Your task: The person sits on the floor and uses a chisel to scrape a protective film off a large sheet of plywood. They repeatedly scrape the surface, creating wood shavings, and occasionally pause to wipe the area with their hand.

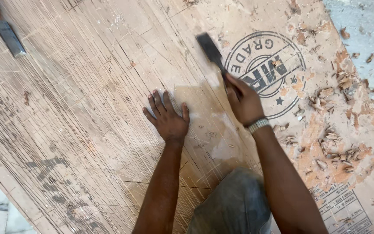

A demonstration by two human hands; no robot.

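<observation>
— Knee (234, 203) in grey cloth, bottom centre, closest to cam. What's it on?

— Looks like it's on the board (87, 130), a big plywood sheet lying flat, w/ loads of thin cut lines scored across it. Can't tell if the knee bears down on it.

— Left hand (168, 117)?

— Flat on the board, palm down, fingers spread, thumb out to the side. Holds nothing. It sits at the edge of a paler scraped patch (204, 112).

— And the right hand (243, 102)?

— Grip closed round a tool handle, fingers wrapped tight. Beaded band (258, 125) on the wrist. The tool (211, 52) is dark, blurred, sticks up and away from the fist over the board, just beside a round ink stamp (267, 69). Prob. a chisel or scraper, but too smeared to say which.

— Anything else about?

— Chisel (5, 32) w/ red handle, top left corner, lying on the board, well apart from both hands. Wood shavings (334, 143) scattered along the right side, thick near the board's edge. Printed label (345, 212) at bottom right. Grey floor (369, 26) shows past the top right edge.
</observation>
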